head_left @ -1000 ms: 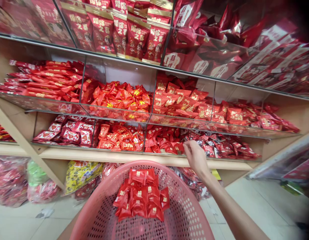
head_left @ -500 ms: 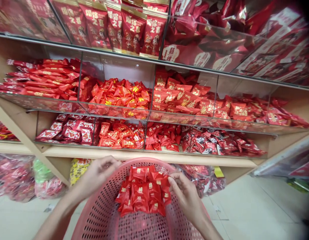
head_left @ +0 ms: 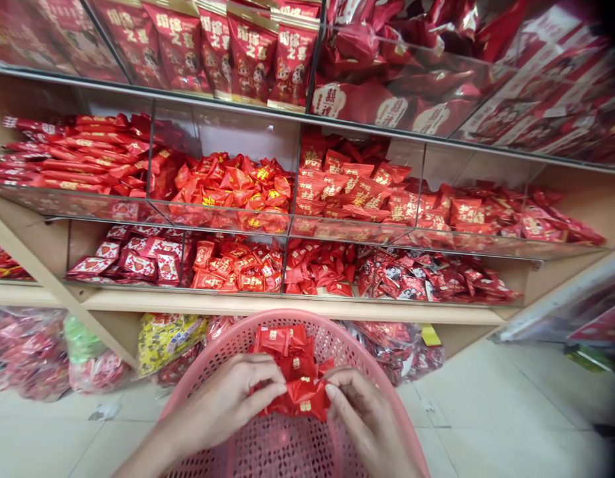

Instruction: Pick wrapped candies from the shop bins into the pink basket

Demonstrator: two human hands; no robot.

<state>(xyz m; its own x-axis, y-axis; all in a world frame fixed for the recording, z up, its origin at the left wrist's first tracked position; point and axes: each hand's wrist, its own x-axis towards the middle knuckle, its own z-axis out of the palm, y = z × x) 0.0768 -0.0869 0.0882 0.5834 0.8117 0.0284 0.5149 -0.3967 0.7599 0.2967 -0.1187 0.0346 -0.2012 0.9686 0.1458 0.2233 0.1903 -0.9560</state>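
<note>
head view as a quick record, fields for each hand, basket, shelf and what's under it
left hand: pinching one end of a small, shiny red wrapped packet
right hand: pinching the packet's other end
basket: rounded pink perforated plastic basket, beneath the hands
basket contents: more shiny red packets, grouped together
shelf: pale wooden shelf with clear-fronted compartments of red packaged goods
under shelf: clear plastic bags, yellow-patterned bag

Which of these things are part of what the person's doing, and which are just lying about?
Part of it:
Red packet, pinched between left hand and right hand
Other red packets, inside the basket
Pink basket

Just about:
Gold-edged packets, displayed above
Yellow-patterned bag, lower left
Scrap, on the floor
</note>
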